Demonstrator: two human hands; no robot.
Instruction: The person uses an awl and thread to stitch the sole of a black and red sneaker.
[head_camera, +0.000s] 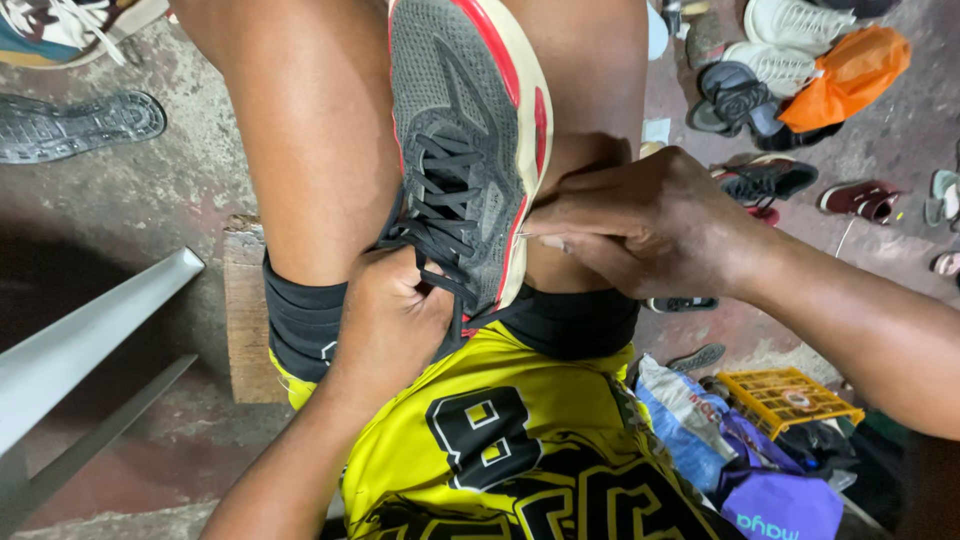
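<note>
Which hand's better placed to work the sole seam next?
Probably the right hand: its fingers pinch at the cream sole edge of the grey shoe, apparently on a thin needle. The left hand is busy gripping the shoe's heel end by the black laces.

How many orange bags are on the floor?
1. The orange bag lies at the top right, on the pile of shoes, far from the grey shoe between the left hand and right hand. Others may be hidden.
</note>
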